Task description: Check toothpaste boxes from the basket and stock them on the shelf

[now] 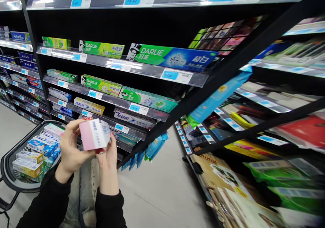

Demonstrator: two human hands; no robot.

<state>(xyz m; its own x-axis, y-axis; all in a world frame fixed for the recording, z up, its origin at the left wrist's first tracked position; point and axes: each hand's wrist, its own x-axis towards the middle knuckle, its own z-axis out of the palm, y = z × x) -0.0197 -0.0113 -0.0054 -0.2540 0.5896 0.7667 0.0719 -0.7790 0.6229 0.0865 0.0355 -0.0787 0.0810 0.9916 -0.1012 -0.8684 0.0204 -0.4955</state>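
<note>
Between my two hands I hold a pink and white toothpaste box (94,135), with one end turned up toward me; it may be several boxes held together, which I cannot tell. My left hand (69,145) wraps round its left side. On the right side and underneath, the fingers of my right hand (108,152) grip it, red nails showing. To my left stands a black shopping basket (21,185) holding several toothpaste boxes (44,146) in white, blue and yellow. Just beyond my hands, a yellow and white toothpaste box (89,105) lies on a lower shelf.
Green DARLIE toothpaste boxes (172,56) line the shelves ahead, above price-tag rails (122,65). Blue packets (156,146) hang at the shelf's right end. Across the grey floor (157,187), another rack holds paper bags (228,184) and packaged goods, partly blurred.
</note>
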